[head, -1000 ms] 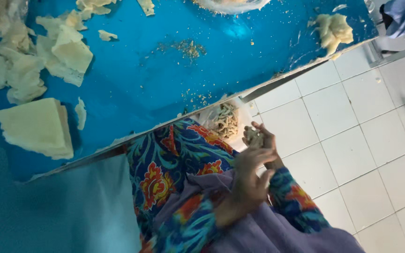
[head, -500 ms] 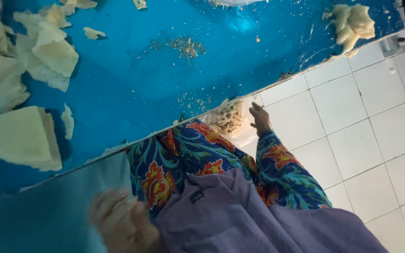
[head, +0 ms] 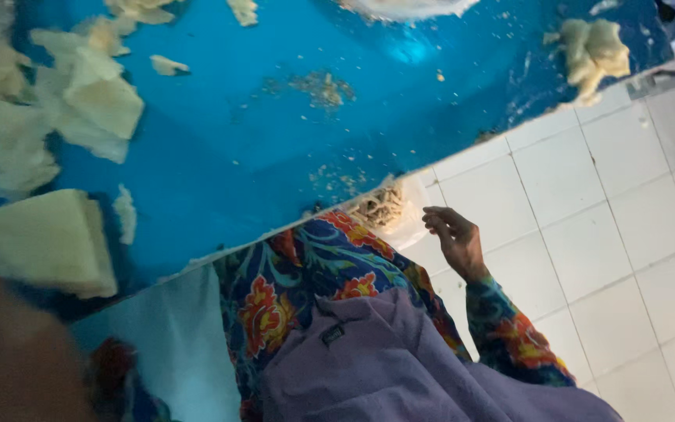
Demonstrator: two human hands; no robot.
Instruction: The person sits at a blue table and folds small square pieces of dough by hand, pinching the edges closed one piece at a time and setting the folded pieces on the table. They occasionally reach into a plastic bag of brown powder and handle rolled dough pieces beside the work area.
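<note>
We see a big blue table (head: 275, 156) filling the upper left, its edge running diagonally, with white floor tiles (head: 603, 234) lower right. A floral garment (head: 306, 273) and a lilac cloth (head: 384, 367) cover the person's lap at the bottom.

On the table lies a large pale yellow block (head: 44, 242) at the left: flat-faced, squared, dough-like, with a smooth top. Above it sit torn pale slabs (head: 80, 109), ragged at the edges. A smaller lump (head: 591, 47) lies near the table's far right corner. Crumbs (head: 322, 86) are scattered across the middle.

Our right hand (head: 455, 238) hangs over the tiles just beside the table edge, fingers loosely curled, holding nothing, apart from everything. Nearest to it is a stringy, tan clump (head: 380, 207) in a whitish bag or container (head: 412, 223) tucked under the table edge; it looks shredded and crumbly.

Our left hand (head: 17, 352) is a brown blur at the lower left, close to the camera, below the yellow block; we cannot tell its pose or whether it holds anything.
</note>
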